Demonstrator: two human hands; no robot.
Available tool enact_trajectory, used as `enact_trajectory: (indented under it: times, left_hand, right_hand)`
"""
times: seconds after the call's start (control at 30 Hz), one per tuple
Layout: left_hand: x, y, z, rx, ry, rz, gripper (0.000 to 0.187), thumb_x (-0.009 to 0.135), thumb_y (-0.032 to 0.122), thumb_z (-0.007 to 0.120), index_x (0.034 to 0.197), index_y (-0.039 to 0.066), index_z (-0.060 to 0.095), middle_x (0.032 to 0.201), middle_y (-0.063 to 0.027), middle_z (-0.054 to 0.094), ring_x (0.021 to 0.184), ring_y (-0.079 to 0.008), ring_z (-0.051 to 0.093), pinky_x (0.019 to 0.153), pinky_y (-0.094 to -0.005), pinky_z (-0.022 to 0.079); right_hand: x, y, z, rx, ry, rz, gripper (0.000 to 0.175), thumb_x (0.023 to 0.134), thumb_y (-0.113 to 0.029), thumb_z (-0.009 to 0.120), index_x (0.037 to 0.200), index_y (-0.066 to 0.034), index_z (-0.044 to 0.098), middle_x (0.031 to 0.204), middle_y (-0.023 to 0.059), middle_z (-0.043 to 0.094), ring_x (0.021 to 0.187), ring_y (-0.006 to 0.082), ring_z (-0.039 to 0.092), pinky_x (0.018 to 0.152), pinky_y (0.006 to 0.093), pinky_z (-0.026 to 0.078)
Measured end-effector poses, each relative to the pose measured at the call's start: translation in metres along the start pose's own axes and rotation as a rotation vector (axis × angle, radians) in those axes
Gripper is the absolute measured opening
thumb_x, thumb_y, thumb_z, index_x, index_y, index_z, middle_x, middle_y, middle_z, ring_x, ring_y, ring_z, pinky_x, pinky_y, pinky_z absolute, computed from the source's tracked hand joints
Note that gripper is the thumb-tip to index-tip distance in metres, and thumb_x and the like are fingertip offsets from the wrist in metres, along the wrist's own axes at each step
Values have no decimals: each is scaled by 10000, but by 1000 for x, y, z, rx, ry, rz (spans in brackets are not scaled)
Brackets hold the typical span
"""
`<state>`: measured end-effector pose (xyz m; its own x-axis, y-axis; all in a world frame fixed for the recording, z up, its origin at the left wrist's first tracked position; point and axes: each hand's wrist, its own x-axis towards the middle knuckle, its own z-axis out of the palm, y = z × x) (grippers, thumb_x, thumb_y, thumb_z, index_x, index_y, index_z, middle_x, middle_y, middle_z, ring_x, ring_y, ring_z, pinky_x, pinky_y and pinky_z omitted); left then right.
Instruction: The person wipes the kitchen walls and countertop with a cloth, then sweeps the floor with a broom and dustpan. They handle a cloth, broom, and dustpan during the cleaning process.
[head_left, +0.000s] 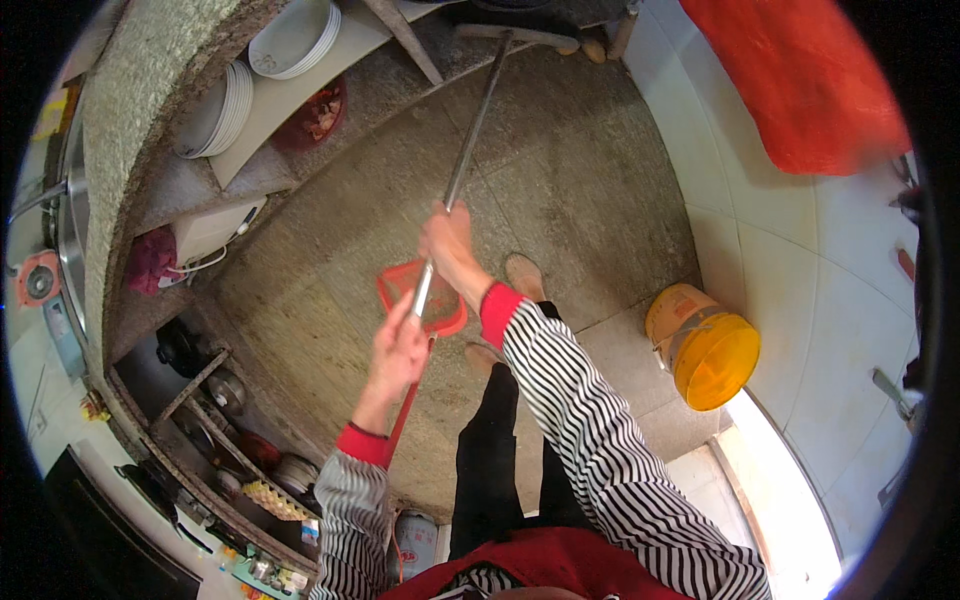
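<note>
A long metal pole (474, 142) runs up and away from me, held in both hands. My right hand (447, 241) is wrapped around it partway along. My left hand (399, 341) grips its near end. At the far end, a wide broom or squeegee head (536, 35) lies at the base of the shelving; its exact kind is hard to tell. Beneath the pole, a red long-handled dustpan (450, 326) rests on the floor. Its red handle (403, 420) passes close behind my left hand, and whether the hand touches it is unclear.
Concrete shelving along the left holds stacked white plates (296, 41), a dark red basin (319, 120) and cookware (225, 390). A yellow bucket (716, 360) stands by the tiled wall (772, 247) at right. Red cloth or plastic (802, 82) hangs above. My feet (523, 276) are near the dustpan.
</note>
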<state>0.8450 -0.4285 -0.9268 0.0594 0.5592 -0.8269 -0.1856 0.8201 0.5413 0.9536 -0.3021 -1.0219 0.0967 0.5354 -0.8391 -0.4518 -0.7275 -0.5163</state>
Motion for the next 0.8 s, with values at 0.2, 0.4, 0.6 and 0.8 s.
enact_trajectory:
  times: [0.2, 0.4, 0.6, 0.8]
  left_hand:
    - [58, 61, -43, 41, -7, -4, 517, 1065, 263, 471, 1546, 140, 325, 615, 72, 395, 435, -29, 331, 352, -191, 267]
    - [47, -8, -6, -336, 65, -140, 185, 1013, 396, 560, 962, 232, 492, 621, 73, 443, 422, -40, 410, 328, -201, 319]
    - [-99, -81, 50, -256, -107, -297, 460, 1067, 212, 427, 1518, 186, 340, 616, 53, 384, 424, -39, 328, 358, -206, 274]
    - [-58, -75, 50, -300, -70, -198, 548, 1069, 252, 439, 1572, 152, 246, 632, 66, 361, 444, -28, 326, 372, -194, 264]
  right_hand:
    - [78, -15, 71, -45, 10, -13, 195, 990, -193, 492, 1098, -48, 419, 687, 78, 529, 483, 199, 542, 368, 345, 420]
    - [64, 5, 23, -658, -44, -223, 249, 882, -111, 544, 1047, 56, 461, 868, 276, 625, 821, 433, 675, 670, 519, 534]
    - [-88, 46, -103, -493, 186, 10, 280, 992, -168, 484, 1231, -44, 406, 630, 40, 501, 452, 179, 514, 388, 337, 422]
    - [-42, 32, -84, -432, 23, -116, 326, 997, -175, 510, 1262, -51, 364, 641, 13, 459, 416, 137, 437, 358, 312, 363]
